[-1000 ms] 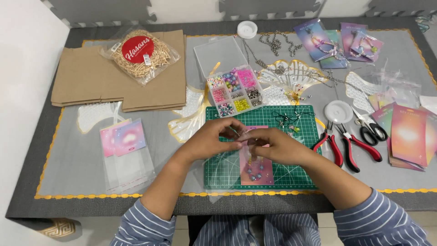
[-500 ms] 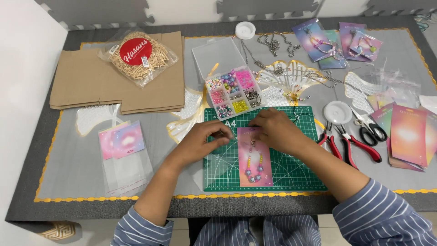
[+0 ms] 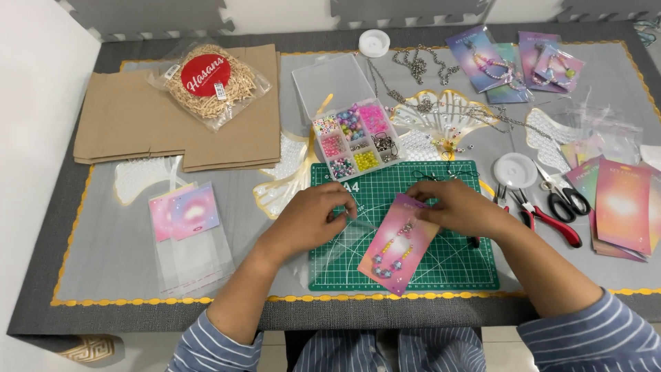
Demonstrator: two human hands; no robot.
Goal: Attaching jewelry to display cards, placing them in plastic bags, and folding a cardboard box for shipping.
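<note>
Your right hand (image 3: 458, 207) has swung the pink card (image 3: 399, 244) crooked on the green mat (image 3: 454, 265), pinching its top edge; your left hand (image 3: 318, 213) now pinches a clear sleeve (image 3: 344, 241) beside it.

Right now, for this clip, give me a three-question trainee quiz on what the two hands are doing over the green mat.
1. True or false: the right hand grips the top edge of the pink backing card with the beaded chain.
2. What does the left hand pinch? A) red-handled pliers B) clear plastic sleeve C) black scissors
3. Fill in: the card lies tilted over the green ____ mat.

Key:
1. True.
2. B, the clear plastic sleeve; the red-handled pliers and black scissors lie untouched to the right.
3. Cutting.
</note>
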